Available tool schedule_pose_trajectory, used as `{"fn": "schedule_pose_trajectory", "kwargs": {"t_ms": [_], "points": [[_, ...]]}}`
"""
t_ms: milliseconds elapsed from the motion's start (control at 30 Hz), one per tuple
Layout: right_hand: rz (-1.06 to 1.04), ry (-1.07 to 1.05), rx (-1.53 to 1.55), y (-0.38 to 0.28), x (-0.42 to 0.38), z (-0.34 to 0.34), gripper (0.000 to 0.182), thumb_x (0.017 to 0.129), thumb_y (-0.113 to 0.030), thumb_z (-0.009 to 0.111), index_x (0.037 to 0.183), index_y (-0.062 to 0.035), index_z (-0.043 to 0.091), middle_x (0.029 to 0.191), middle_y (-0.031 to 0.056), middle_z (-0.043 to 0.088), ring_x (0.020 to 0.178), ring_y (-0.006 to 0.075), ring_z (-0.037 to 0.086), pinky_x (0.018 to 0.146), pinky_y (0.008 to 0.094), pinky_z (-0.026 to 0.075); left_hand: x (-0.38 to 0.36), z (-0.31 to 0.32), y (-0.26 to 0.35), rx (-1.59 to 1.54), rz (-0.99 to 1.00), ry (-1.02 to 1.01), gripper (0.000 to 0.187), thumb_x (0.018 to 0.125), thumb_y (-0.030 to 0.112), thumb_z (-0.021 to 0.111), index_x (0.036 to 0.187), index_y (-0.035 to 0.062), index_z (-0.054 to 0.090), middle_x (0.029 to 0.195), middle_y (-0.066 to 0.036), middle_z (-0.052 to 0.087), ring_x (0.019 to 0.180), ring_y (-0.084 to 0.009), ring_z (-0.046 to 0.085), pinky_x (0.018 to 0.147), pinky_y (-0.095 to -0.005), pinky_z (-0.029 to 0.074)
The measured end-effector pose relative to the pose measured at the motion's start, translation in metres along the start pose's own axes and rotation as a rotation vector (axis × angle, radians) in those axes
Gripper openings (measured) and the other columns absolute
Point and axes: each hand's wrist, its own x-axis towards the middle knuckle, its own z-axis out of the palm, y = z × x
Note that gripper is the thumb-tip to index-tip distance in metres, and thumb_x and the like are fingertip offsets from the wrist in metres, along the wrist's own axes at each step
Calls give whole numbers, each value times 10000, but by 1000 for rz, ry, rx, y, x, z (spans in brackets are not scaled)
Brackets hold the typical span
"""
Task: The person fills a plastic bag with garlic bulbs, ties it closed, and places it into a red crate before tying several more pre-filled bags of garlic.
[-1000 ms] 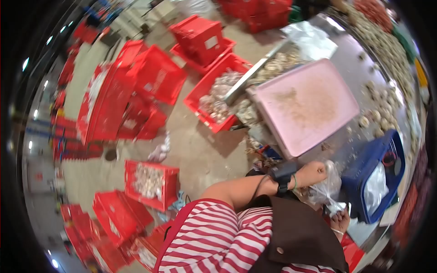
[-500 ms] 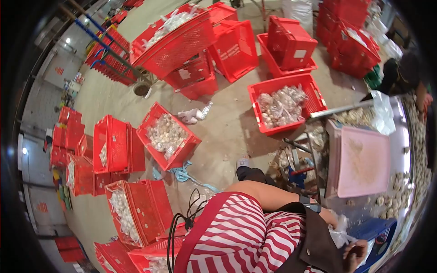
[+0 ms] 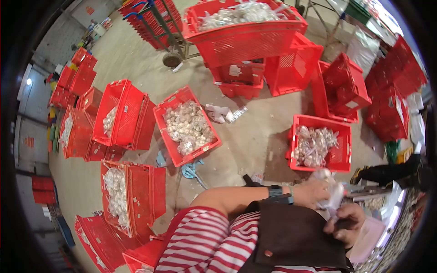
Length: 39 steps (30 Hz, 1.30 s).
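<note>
A clear plastic bag (image 3: pixel 336 196), apparently with pale bulbs like garlic at its upper end, is in front of my chest. My left hand (image 3: pixel 311 193), with a dark watch on its wrist, is closed around the bag. My right hand (image 3: pixel 351 224) sits just below with curled fingers, its fingertips pinching the bag's lower, gathered end. The pink crate or tub (image 3: pixel 366 239) is partly hidden behind my right hand. Just beyond the hands stands a red crate (image 3: pixel 348 152) of bagged bulbs (image 3: pixel 315 144).
Another red crate (image 3: pixel 210 146) of bagged bulbs stands on the floor. Stacked red crates (image 3: pixel 246 43) rise behind it, near a hand truck (image 3: pixel 166 34). More crates (image 3: pixel 148 200) stand at left. Another person's leg (image 3: pixel 387 175) shows at right, by bulbs on a worktop.
My view has turned, shifting the crates. Both hands have risen with the plastic bag away from the blue crate, and my right hand has closed on the bag's end.
</note>
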Motion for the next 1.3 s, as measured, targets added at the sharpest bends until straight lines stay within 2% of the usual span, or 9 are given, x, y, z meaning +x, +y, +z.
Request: {"fn": "schedule_pose_trajectory", "kwargs": {"t_ms": [300,367,533,633,733,967,1100,1233,1300], "points": [[55,-96,-217,26,249,20,445,759,-56,660,1160,2,475,932,118,601,721,163,596,707,280,495,-86,-163,-62,154,-605,692,88,747,114,555,768,31,575,809,-131,515,778,-307,537,663,-404,430],[45,-154,-400,54,313,19,616,768,-24,630,1319,2,356,1105,112,547,1006,186,565,861,298,455,-102,-197,-62,143,-627,821,93,746,106,569,763,14,564,791,-133,503,754,-309,527,647,-396,419],[401,-776,-323,172,461,17,803,751,-335,734,1365,-21,324,1311,103,411,1229,196,366,965,358,374,-115,-264,-72,222,-733,1125,124,740,69,618,729,-18,530,724,-130,458,671,-300,481,605,-361,388],[943,-794,178,228,516,45,692,776,-264,717,1317,0,375,1191,118,548,1080,222,549,883,355,471,-122,-290,-83,274,-742,1260,161,749,76,620,694,-20,503,687,-134,435,650,-293,474,589,-349,382],[1168,-1004,-102,264,562,87,544,790,-204,689,1231,23,467,1036,98,625,902,192,630,777,319,522,-135,-312,-70,426,-857,1265,137,742,79,632,704,-14,539,690,-123,455,651,-275,489,582,-334,386],[1360,-1359,-53,277,602,252,331,803,-157,648,1065,39,599,920,108,656,816,167,641,737,303,525,-171,-330,-39,391,-1069,1889,156,752,81,664,894,23,633,832,-77,555,747,-162,535,640,-281,423],[1319,-1506,-138,282,615,325,379,791,-192,672,1064,58,595,925,106,656,823,160,637,753,301,515,-236,-298,-90,260,-590,2593,556,794,235,688,1248,36,435,1100,-76,526,970,-193,541,852,-325,450],[1363,-1616,22,285,623,377,508,762,-205,702,1174,37,530,1017,99,633,905,173,617,841,311,482,-267,-324,-93,-131,-305,2596,642,828,405,638,1297,47,383,1259,-116,473,1136,-258,487,946,-406,416],[1371,-1649,132,281,621,396,555,749,-205,714,1212,19,506,1048,89,623,935,173,604,868,313,469,-241,-337,-76,-454,137,2485,717,826,534,572,1321,57,367,1325,-139,436,1226,-299,422,1006,-465,370]]}}
